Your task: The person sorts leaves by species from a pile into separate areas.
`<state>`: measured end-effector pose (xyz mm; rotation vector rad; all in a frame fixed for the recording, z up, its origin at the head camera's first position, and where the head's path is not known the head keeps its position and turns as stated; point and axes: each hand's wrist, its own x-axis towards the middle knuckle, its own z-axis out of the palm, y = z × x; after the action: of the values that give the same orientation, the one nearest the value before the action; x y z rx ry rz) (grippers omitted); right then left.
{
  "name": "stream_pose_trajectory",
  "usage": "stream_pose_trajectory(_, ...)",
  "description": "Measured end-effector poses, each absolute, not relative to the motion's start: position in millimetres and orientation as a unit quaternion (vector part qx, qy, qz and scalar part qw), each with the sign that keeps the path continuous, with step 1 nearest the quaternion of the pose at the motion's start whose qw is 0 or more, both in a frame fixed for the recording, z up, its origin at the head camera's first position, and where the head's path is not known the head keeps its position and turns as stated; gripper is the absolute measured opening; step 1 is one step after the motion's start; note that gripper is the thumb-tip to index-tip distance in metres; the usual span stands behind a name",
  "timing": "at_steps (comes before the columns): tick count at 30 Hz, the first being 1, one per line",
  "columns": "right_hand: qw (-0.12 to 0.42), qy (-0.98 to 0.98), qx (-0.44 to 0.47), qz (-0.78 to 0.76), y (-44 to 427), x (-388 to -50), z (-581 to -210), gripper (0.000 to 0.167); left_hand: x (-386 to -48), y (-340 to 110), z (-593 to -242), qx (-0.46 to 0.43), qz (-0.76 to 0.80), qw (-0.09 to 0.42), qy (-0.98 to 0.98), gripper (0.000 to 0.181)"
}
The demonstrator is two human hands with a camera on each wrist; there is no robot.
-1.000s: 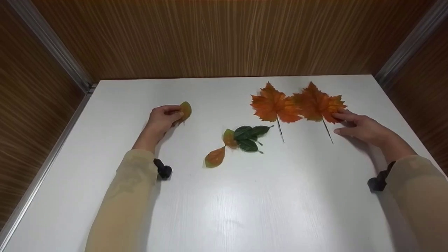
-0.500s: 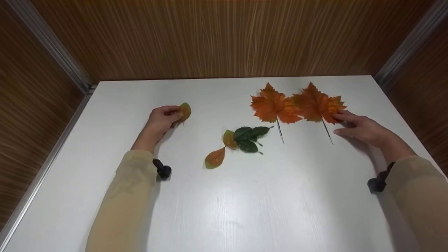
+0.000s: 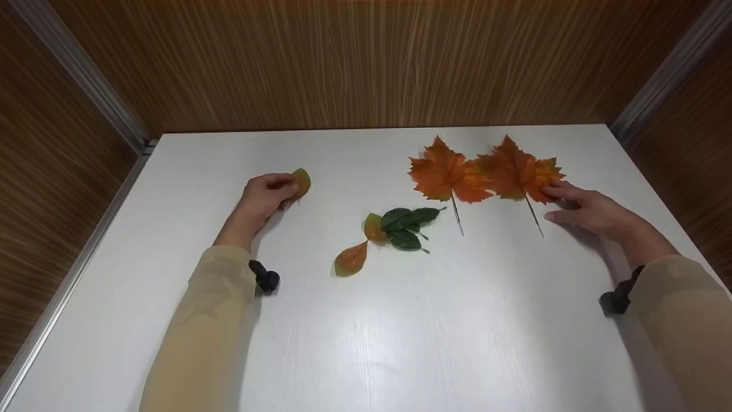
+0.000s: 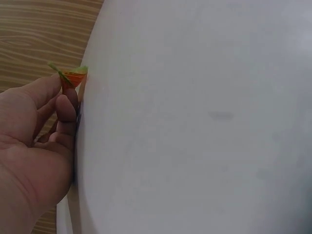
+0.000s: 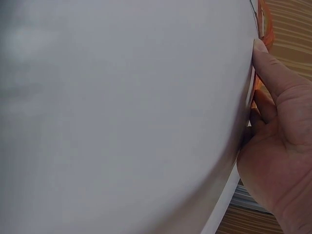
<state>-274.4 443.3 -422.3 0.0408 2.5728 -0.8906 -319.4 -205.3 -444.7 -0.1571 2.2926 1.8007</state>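
Between thumb and fingers, my left hand (image 3: 258, 199) pinches a small yellow-green and orange leaf (image 3: 303, 182) at the table's left side. The left wrist view shows the same leaf (image 4: 74, 78) edge-on at the fingertips. My right hand (image 3: 597, 213) rests at the right, its fingertips touching the lower right lobe of an orange maple leaf (image 3: 513, 169) with a thin dark stem. The thumb stays apart from the leaf. A second orange maple leaf (image 3: 440, 171) lies to its left, their lobes overlapping. In the right wrist view, the orange leaf (image 5: 267, 39) is mostly hidden.
Several dark green leaves (image 3: 405, 239) lie bunched mid-table, overlapping an orange-green leaf (image 3: 373, 227). Another orange leaf (image 3: 351, 259) lies nearer, its tip meeting that one. The white table (image 3: 366, 343) ends at a wood-grain panel (image 3: 366, 68), with panels on both sides too.
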Motion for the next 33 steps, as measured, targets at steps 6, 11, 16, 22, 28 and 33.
stream_pose_trajectory(6,0.208,0.924,0.011,-0.321,442.9,-273.8,-421.6,0.092,-318.3,-205.5,-445.7,-0.052,0.612,0.101,0.783,0.050)
stream_pose_trajectory(11,0.207,0.924,0.009,-0.320,442.3,-273.7,-419.9,0.093,-317.3,-204.7,-445.6,-0.055,0.616,0.095,0.780,0.048)
stream_pose_trajectory(16,0.207,0.925,0.008,-0.318,442.4,-273.3,-420.6,0.093,-316.6,-203.9,-445.4,-0.052,0.625,0.088,0.774,0.046)
stream_pose_trajectory(22,0.204,0.928,0.005,-0.310,442.3,-273.6,-422.4,0.094,-316.4,-203.5,-447.3,-0.051,0.630,0.076,0.771,0.044)
stream_pose_trajectory(28,0.207,0.928,0.005,-0.310,442.3,-274.6,-422.5,0.092,-315.8,-203.8,-447.0,-0.060,0.636,0.069,0.766,0.045)
stream_pose_trajectory(33,0.208,0.928,0.009,-0.309,442.0,-274.5,-421.5,0.091,-313.6,-204.0,-443.0,-0.061,0.640,0.074,0.762,0.046)
